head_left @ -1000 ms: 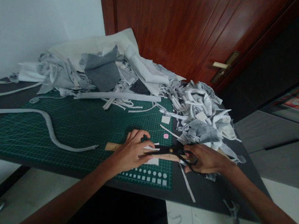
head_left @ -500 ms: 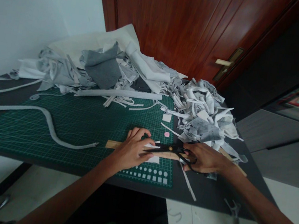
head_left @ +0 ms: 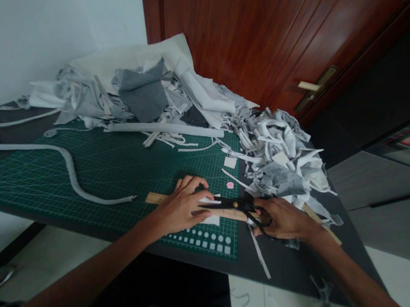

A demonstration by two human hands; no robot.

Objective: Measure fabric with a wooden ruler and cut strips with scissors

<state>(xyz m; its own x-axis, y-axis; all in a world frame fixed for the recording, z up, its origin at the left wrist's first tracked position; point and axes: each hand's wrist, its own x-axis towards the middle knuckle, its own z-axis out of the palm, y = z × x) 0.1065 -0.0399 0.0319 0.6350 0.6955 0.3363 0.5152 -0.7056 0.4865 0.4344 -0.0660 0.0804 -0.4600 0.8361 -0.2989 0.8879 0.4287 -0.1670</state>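
Observation:
My left hand [head_left: 180, 207] rests over a wooden ruler [head_left: 154, 198], thumb and fingers curled about a small piece of white fabric [head_left: 212, 220]. Part of that fabric lies hidden under the hand and the ruler. From the right, my right hand [head_left: 283, 219] grips black scissors [head_left: 234, 205] by the handles. Their blades lie above the ruler and point left, with the tips beside my left thumb and forefinger. How far apart the blades are is hard to make out.
A green cutting mat [head_left: 110, 170] covers much of the dark table [head_left: 289, 271]. Behind it lie heaps of grey and white fabric scraps [head_left: 280, 139]. A long pale strip [head_left: 67, 169] curves across the mat's left side. A pink piece [head_left: 230, 185] and a white square [head_left: 230, 162] lie beyond my hands.
The view has shifted very slightly. Both hands, the scissors, ruler and fabric stay in nearly the same places relative to each other.

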